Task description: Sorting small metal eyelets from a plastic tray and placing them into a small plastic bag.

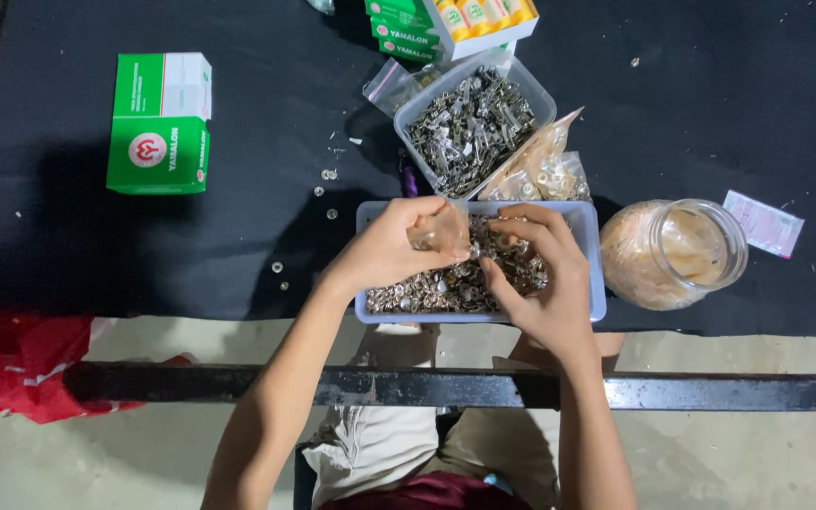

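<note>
The left hand (391, 247) is pinching a small clear plastic bag (441, 229); the right hand's (545, 274) fingers (501, 280) are picking small metal fittings (417, 295) from the pale rectangular plastic tray (597, 283) beneath; many are remaining.

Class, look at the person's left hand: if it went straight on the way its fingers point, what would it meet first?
Probably the right hand: the left hand points rightward across the tray toward it, though depth is unclear.
</note>
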